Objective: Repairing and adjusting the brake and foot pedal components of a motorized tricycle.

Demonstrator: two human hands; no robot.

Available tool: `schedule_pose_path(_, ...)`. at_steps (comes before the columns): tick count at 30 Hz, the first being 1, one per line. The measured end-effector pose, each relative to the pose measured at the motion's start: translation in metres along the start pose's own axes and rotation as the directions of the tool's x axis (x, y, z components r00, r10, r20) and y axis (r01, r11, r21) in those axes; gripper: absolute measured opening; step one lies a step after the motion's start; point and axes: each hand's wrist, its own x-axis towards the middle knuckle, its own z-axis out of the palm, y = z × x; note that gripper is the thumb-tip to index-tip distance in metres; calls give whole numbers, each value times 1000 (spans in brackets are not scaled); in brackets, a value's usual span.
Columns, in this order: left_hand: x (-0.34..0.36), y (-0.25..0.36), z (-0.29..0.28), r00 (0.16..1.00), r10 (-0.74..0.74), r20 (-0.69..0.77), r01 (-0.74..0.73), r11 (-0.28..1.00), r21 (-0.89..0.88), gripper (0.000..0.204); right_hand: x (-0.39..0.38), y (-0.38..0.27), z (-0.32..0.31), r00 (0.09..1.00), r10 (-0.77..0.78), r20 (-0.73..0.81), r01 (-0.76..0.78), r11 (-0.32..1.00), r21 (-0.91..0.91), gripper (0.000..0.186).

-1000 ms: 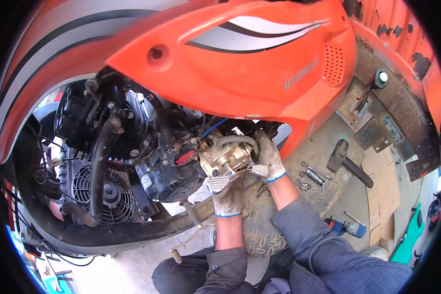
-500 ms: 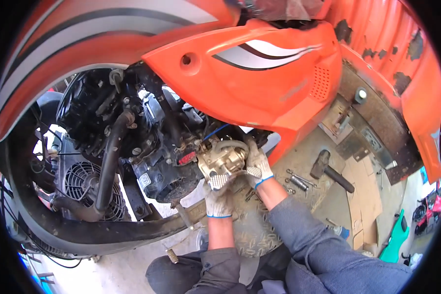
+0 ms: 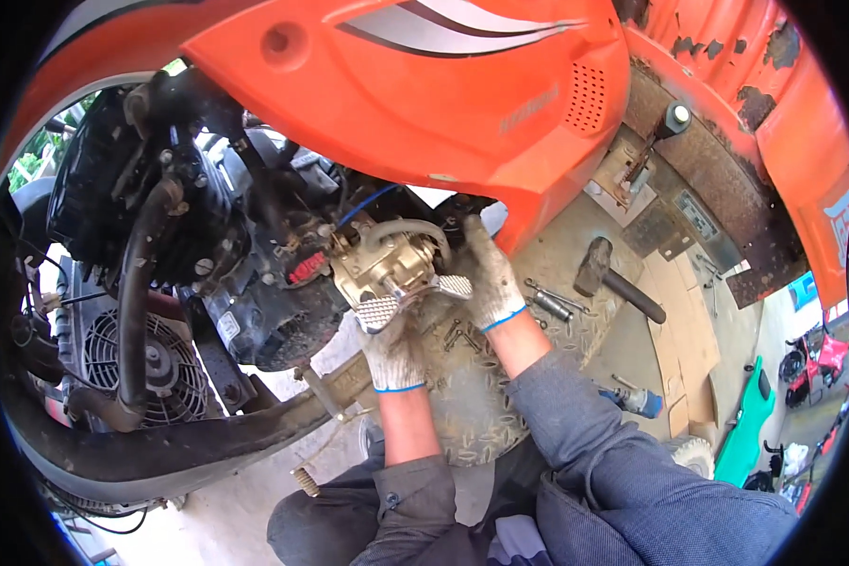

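A brassy metal gear housing (image 3: pixel 391 269) with a curved grey hose (image 3: pixel 406 228) along its top sits beside the dark engine (image 3: pixel 283 316) of an orange three-wheeled vehicle. Two ribbed silver pedals (image 3: pixel 377 312) stick out from its lower side. My left hand (image 3: pixel 393 358), in a white knitted glove, is closed around the housing from below, its fingers mostly hidden behind the pedals. My right hand (image 3: pixel 493 278), gloved alike, is at the housing's right side with its fingers stretched upward. Whether its fingertips touch anything is hard to tell. A blue cable (image 3: pixel 366 203) runs above the housing.
An orange side panel (image 3: pixel 424 94) hangs over the work. On the right lie a hammer (image 3: pixel 621 280), sockets (image 3: pixel 552 304), cardboard (image 3: pixel 679 349) and a blue power tool (image 3: pixel 640 402). Small bolts (image 3: pixel 462 337) rest on the checkered plate. A kick lever (image 3: pixel 325 396) juts out below the engine.
The whole view has shifted, so the vehicle appears further left and higher. My right hand's fingers are straighter and further from the housing. My left hand keeps its hold below.
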Motion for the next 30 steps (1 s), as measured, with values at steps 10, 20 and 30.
schedule_pose_path(10, -1, -1, 12, 997, 30, -71, -29, 1000, 12, 73, 36, 5, 55, 949, -184, -255, 264, 907, 329, 29)
schedule_pose_path(20, -7, -6, 33, 987, 54, -151, -9, 957, 289, 52, 37, -4, 54, 947, -128, -294, 147, 988, 43, 46)
schedule_pose_path(30, -1, -14, 12, 1000, -11, -5, 12, 990, 142, 73, 66, 24, -7, 927, -373, 40, 348, 894, 283, 45)
